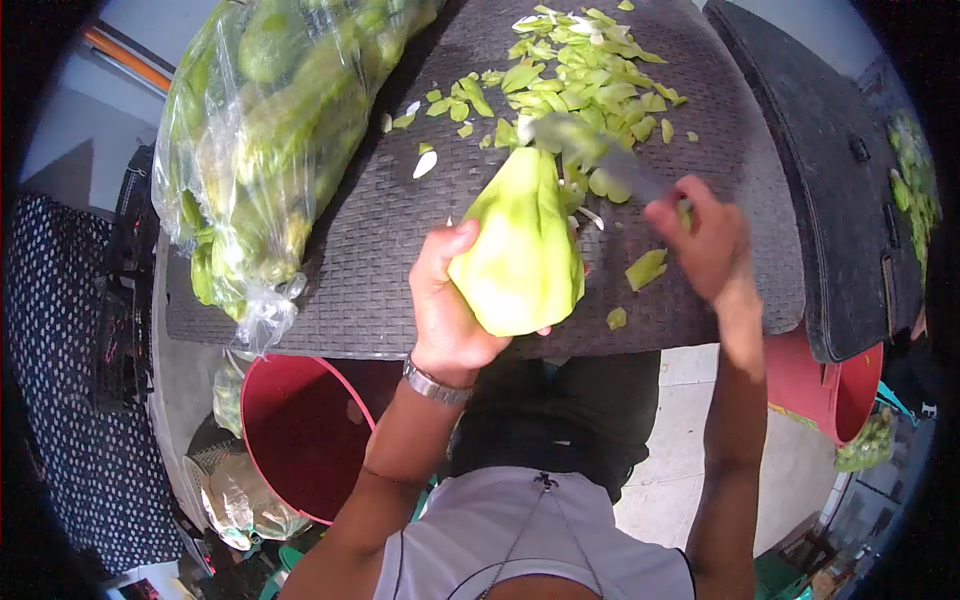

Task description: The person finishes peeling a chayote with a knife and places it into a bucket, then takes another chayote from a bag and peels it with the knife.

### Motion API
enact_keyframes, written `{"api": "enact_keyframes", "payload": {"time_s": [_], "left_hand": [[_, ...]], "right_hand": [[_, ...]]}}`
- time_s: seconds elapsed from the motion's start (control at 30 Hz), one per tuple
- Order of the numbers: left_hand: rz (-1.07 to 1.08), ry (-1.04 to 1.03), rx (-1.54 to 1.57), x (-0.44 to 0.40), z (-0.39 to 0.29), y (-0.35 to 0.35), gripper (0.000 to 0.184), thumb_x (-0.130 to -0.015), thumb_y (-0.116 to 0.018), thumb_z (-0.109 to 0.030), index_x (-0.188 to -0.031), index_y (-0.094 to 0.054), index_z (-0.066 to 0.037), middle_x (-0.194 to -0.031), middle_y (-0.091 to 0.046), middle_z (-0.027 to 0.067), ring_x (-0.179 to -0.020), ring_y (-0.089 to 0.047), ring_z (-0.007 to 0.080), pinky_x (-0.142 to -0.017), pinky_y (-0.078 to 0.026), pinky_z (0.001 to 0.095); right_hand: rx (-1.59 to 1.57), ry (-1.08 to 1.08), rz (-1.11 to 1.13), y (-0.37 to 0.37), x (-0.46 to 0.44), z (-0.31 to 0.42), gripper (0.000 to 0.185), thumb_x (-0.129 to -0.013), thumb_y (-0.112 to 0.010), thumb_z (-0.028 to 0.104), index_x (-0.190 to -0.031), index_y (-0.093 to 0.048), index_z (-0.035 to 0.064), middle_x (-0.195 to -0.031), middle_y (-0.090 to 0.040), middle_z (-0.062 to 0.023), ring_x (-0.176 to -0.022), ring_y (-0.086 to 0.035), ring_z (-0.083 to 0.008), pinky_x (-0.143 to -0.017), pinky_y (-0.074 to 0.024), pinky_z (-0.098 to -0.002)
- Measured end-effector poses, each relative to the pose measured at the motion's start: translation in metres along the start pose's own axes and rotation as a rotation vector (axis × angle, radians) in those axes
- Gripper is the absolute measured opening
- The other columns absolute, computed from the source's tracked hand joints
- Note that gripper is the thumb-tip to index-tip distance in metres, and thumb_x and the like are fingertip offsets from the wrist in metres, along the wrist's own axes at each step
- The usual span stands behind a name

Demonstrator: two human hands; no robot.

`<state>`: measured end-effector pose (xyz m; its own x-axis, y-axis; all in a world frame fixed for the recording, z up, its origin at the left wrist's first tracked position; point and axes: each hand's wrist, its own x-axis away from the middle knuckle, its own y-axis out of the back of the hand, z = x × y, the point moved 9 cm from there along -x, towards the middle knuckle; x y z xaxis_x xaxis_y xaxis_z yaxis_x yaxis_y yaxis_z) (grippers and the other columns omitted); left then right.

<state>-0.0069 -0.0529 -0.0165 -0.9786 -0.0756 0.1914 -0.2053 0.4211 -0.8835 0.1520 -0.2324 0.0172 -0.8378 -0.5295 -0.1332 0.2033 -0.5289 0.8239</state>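
My left hand [448,315] cradles a pale green, pear-shaped chayote [525,250] near the table's front edge, its narrow end pointing away from me. Its ridged surface looks peeled. My right hand [708,235] is closed around a knife [628,172], whose blade is smeared by motion beyond the chayote's narrow end. The handle is mostly hidden in my fingers. Green and whitish peelings [590,75] lie scattered beyond the chayote, with a few loose pieces below my right hand.
A clear plastic bag [290,150] full of green chayotes lies on the woven dark table [390,280] at left. One red bucket [252,450] stands below left, another red bucket [862,390] below right. A dark panel [800,170] borders the table's right side.
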Motion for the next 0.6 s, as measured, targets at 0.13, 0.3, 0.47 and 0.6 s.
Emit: {"api": "enact_keyframes", "payload": {"time_s": [0.13, 0.3, 0.47, 0.6], "left_hand": [[0.039, -0.053, -0.030, -0.005, -0.006, 0.002, 0.069, -0.094, -0.055, -0.050, -0.142, -0.053, -0.001, -0.125, -0.068, 0.0221, -0.096, -0.074, 0.0380, -0.062, -0.064, 0.0497], [-0.062, -0.134, 0.000, -0.009, -0.005, 0.033, 0.055, -0.098, -0.053, -0.040, -0.139, -0.055, -0.004, -0.128, -0.068, 0.0173, -0.108, -0.071, 0.0355, -0.083, -0.062, 0.0543], [0.057, -0.120, 0.201, -0.003, 0.008, 0.049, 0.060, -0.101, -0.055, -0.055, -0.136, -0.058, -0.006, -0.134, -0.065, 0.0142, -0.122, -0.065, 0.0316, -0.106, -0.052, 0.0509], [0.061, -0.153, 0.153, -0.001, 0.010, 0.058, 0.061, -0.100, -0.057, -0.053, -0.139, -0.057, -0.006, -0.135, -0.065, 0.0139, -0.122, -0.065, 0.0319, -0.107, -0.052, 0.0516]], "right_hand": [[0.027, -0.034, -0.045, 0.017, 0.000, 0.006, 0.048, -0.090, -0.076, 0.055, -0.090, -0.066, 0.0085, -0.062, -0.065, -0.0136, -0.061, -0.070, -0.0362, -0.057, -0.0512, -0.0446], [-0.177, 0.168, 0.148, -0.009, 0.033, 0.072, 0.051, -0.087, -0.077, 0.058, -0.091, -0.065, 0.0088, -0.061, -0.065, -0.0109, -0.061, -0.071, -0.0360, -0.058, -0.0531, -0.0453], [-0.199, 0.381, 0.105, -0.015, 0.039, 0.097, 0.054, -0.082, -0.080, 0.060, -0.093, -0.063, 0.0095, -0.062, -0.065, -0.0094, -0.059, -0.071, -0.0346, -0.055, -0.0535, -0.0452], [-0.175, 0.477, 0.098, -0.013, 0.038, 0.098, 0.054, -0.084, -0.079, 0.059, -0.093, -0.063, 0.0090, -0.061, -0.064, -0.0104, -0.059, -0.070, -0.0353, -0.055, -0.0528, -0.0455]]}}
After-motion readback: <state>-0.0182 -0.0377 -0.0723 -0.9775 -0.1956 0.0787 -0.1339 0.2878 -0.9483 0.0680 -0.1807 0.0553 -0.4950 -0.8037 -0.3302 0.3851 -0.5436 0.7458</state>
